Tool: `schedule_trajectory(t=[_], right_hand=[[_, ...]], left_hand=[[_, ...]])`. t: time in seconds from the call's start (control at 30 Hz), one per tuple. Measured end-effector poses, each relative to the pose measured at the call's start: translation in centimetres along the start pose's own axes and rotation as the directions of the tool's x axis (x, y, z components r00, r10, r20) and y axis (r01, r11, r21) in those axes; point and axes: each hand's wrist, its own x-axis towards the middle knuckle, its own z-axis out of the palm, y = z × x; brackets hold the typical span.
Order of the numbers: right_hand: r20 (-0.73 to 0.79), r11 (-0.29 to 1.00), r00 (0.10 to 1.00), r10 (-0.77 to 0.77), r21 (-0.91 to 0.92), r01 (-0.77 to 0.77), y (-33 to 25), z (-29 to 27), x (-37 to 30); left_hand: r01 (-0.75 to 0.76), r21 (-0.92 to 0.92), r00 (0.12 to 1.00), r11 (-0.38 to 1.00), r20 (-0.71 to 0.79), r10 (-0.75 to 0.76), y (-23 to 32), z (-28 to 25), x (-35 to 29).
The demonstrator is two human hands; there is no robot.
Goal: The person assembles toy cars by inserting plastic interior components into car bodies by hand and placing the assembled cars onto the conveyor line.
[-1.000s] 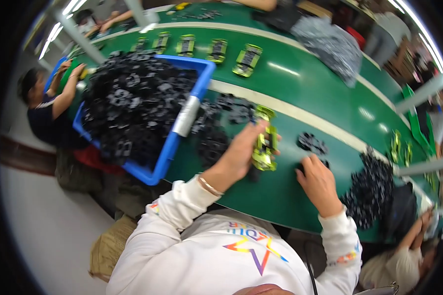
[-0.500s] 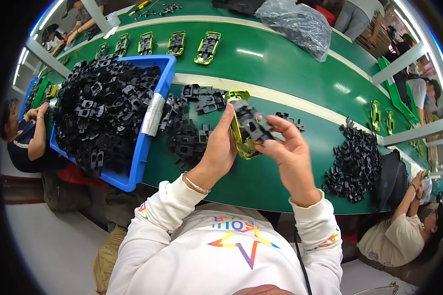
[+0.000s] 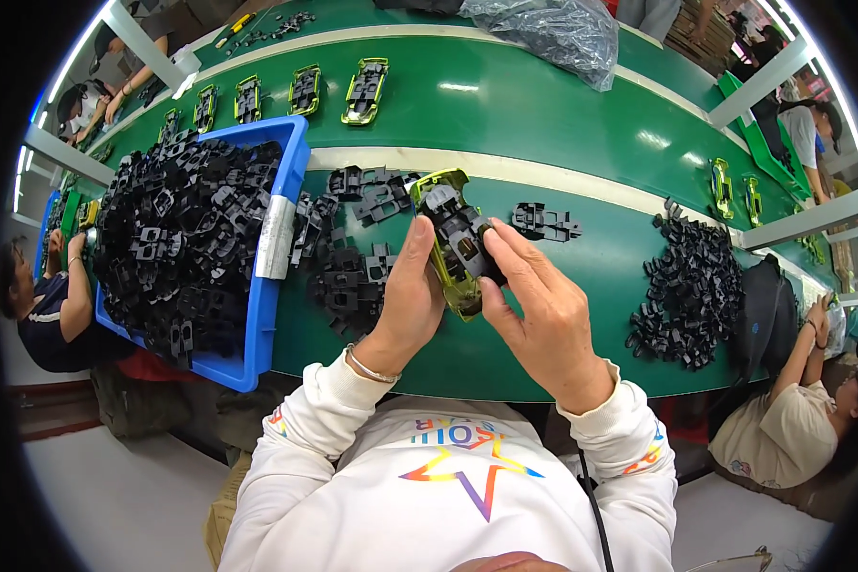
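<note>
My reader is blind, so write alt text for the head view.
The left hand holds a lime-green toy car shell, the right hand a black chassis against it, over a green table. Left, a blue bin of black parts; right, a pile of small black pieces.

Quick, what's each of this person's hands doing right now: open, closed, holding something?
Left hand: closed, holding the lime-green shell.
Right hand: closed, thumb and fingers on the black part at the shell.

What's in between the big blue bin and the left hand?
A loose pile of black parts lies on the green table between the blue bin and the left hand, seen in the head view.
</note>
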Motion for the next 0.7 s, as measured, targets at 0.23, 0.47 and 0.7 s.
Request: schedule_trajectory(t=[0.23,0.47,0.7], right_hand=[[0.043,0.978,0.988,0.147,0.140,-0.152,-1.6,0.4,0.1],[0.110,0.932,0.964,0.244,0.248,-0.264,-2.4,0.0,0.7],[0.006,0.974,0.985,0.173,0.150,-0.172,-2.9,0.2,0.7]], left_hand=[[-0.019,-0.003,1.000,1.000,0.013,0.019,-0.5,-0.3,-0.5],[-0.004,-0.014,0.997,1.000,0.073,0.005,-0.7,-1.5,-0.6],[0.011,0.018,1.000,1.000,0.011,-0.012,0.2,-0.2,-0.8]])
